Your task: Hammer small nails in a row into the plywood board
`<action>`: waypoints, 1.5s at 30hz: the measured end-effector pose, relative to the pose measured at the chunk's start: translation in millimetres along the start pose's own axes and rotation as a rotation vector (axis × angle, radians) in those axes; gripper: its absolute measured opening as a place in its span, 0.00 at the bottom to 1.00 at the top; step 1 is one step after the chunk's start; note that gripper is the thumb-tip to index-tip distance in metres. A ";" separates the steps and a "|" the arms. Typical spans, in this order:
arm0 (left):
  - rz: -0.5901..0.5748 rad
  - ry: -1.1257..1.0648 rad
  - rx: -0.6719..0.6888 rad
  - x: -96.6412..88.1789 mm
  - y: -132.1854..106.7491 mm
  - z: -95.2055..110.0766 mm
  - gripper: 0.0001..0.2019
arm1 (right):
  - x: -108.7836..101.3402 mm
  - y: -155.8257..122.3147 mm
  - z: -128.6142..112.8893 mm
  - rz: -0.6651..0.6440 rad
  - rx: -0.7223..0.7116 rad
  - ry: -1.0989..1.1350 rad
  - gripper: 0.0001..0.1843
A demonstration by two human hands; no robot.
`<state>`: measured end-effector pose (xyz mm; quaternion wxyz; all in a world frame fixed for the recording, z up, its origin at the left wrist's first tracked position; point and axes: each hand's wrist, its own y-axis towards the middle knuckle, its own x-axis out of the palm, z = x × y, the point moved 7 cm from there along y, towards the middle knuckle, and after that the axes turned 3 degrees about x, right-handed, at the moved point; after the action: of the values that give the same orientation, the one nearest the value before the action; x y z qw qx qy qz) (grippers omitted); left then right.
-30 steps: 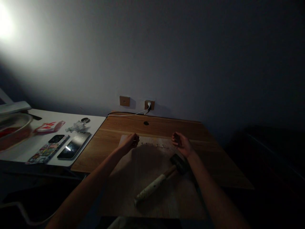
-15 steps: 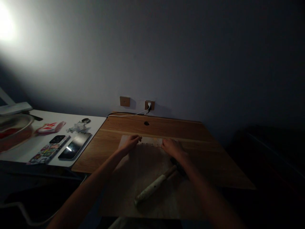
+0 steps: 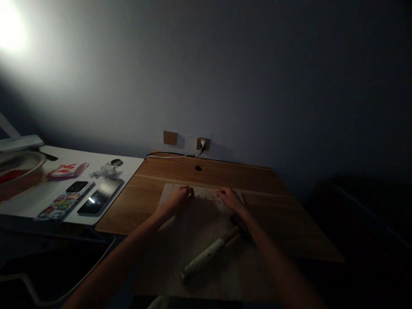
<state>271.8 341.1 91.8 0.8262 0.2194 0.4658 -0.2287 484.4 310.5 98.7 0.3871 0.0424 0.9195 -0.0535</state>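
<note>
A pale wooden board (image 3: 199,249) lies on a brown desk (image 3: 283,223) in dim light. A row of several small nails (image 3: 207,198) stands along the board's far edge. My left hand (image 3: 177,198) rests at the left end of that row with fingers curled together, pinching near the first nail. My right hand (image 3: 230,198) sits palm down at the right end of the row, fingers bent over the nails. A hammer (image 3: 214,250) with a pale handle and dark head lies on the board, partly under my right forearm.
A white side table (image 3: 41,197) at left carries two phones (image 3: 99,196), a patterned phone case (image 3: 59,206), a red packet (image 3: 66,170) and a bowl (image 3: 17,169). Wall sockets (image 3: 202,143) with a white cable sit behind the desk. Darkness lies to the right.
My right hand dropped from raised and palm-up to the board and moved left onto the right end of the nail row. My left hand edged slightly right along the row.
</note>
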 end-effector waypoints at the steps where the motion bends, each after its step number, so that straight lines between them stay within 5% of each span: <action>1: -0.009 0.024 0.009 -0.5 0.4 2.4 0.08 | 3.7 -0.5 -0.6 0.002 -0.002 -0.063 0.13; 6: -0.023 0.123 -0.042 -0.5 2.8 7.0 0.07 | 18.5 -9.7 -9.8 -0.022 -0.029 -0.264 0.05; 10: 0.070 0.039 -0.062 -2.4 5.4 8.1 0.06 | 22.2 -11.3 -13.7 -0.025 -0.042 -0.257 0.04; 13: 0.156 -0.406 -0.220 -2.5 6.4 -2.8 0.11 | 17.7 -2.6 -7.6 0.006 -0.021 -0.150 0.06; 16: 0.115 -0.911 -0.401 11.0 6.6 -10.5 0.13 | 12.5 9.3 1.9 -0.002 0.008 0.039 0.10; 18: 0.080 -1.049 -0.420 16.4 7.8 -9.7 0.13 | 11.9 14.6 5.6 -0.046 0.023 0.162 0.14; 25: 0.119 -0.830 -0.327 14.3 9.0 -12.0 0.12 | 17.8 15.3 -12.0 -0.068 -0.037 0.253 0.26; 28: 0.091 -0.549 -0.214 9.8 9.5 -5.3 0.03 | 25.1 12.9 -21.5 -0.023 -0.067 0.072 0.17; 31: 0.020 -0.297 -0.108 11.9 9.8 4.1 0.10 | 34.5 7.7 -28.4 -0.023 -0.101 -0.145 0.09; 38: 0.048 -0.177 0.008 14.9 11.7 15.5 0.10 | 39.6 -8.3 -43.1 -0.089 -0.165 -0.458 0.09; 42: 0.195 -0.374 -0.097 8.5 17.1 12.3 0.05 | 33.6 -8.8 -52.6 -0.087 -0.186 -0.485 0.10; 45: 0.184 -0.939 -0.379 21.9 15.1 1.6 0.13 | 26.0 -3.3 -57.4 -0.065 -0.165 -0.444 0.09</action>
<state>291.8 348.5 75.7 0.9882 -0.0203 0.0568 -0.1405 425.3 315.7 120.2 0.5801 -0.0317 0.8140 0.0015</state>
